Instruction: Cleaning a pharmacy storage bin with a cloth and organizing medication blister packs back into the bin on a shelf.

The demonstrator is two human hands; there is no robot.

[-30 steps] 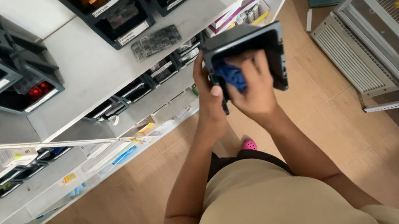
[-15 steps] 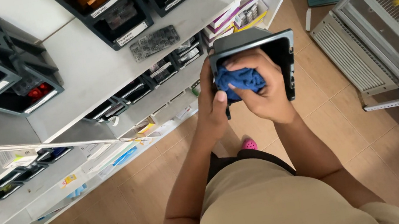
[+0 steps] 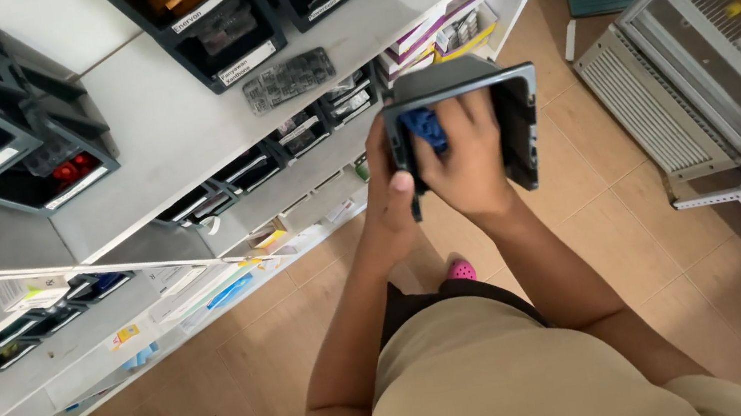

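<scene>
**Wiping out the grey bin**

Head view: my left hand clamps the dark grey storage bin at its rim, held above the floor beside the shelf. My right hand, fingers closed on a blue cloth, presses inside. I judge wiping is midway; the corners need reaching.

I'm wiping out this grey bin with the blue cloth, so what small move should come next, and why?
Probably sweep the blue cloth toward the far inner wall of the grey bin: the right hand presses it near the left side, where the left hand grips the edge.
</scene>
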